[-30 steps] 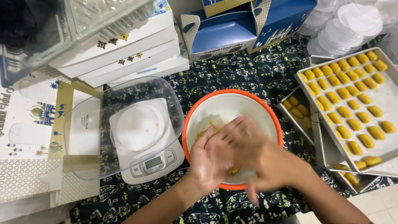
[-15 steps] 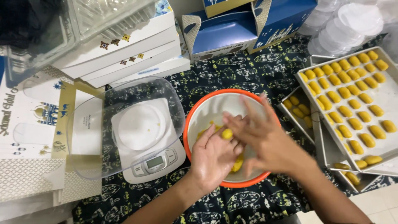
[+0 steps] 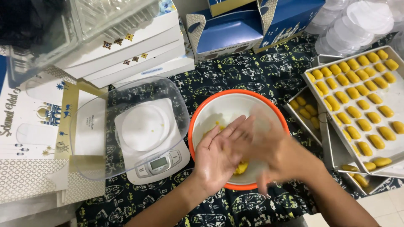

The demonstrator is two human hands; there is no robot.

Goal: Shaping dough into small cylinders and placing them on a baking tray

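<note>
Left hand (image 3: 219,157) and blurred right hand (image 3: 275,153) press yellow dough (image 3: 240,168) together over the orange-rimmed bowl (image 3: 202,113); fingers flat, dough mostly hidden

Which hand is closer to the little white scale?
Left. The left hand sits at the near-left rim of the orange bowl, just right of the scale. The blurred right hand is over the bowl's right half, farther away.

right hand (image 3: 277,153) motion-blurred, yellow dough (image 3: 240,168) mostly hidden between hands
</note>
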